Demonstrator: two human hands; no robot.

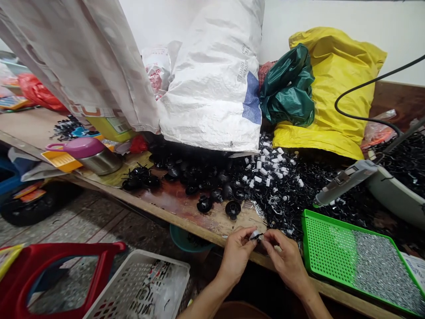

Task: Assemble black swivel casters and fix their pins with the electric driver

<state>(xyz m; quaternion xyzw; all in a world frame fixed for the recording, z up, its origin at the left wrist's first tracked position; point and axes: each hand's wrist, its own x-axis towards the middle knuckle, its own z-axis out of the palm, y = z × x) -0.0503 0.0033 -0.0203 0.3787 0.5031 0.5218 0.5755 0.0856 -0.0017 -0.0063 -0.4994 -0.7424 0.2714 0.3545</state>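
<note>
At the bench's front edge my two hands are close together. My left hand (236, 253) pinches a small white plastic piece (255, 235) between thumb and fingers. My right hand (283, 253) is closed on a small black part (260, 237) that meets the white piece; its exact shape is too small to make out. Beyond my hands lie round black plastic parts (233, 209), a heap of white plastic pieces (264, 166) and a spread of small black parts (282, 208). Some thin metal pins (258, 209) rest just past my fingers.
A green tray (328, 266) of small metal pieces stands right, below a grey hand tool (347, 181) on a black cable. Large white (212, 88) and yellow sacks (338, 88) stand behind. A steel flask (96, 155) is left; a white basket (133, 266) and red stool (63, 252) are below.
</note>
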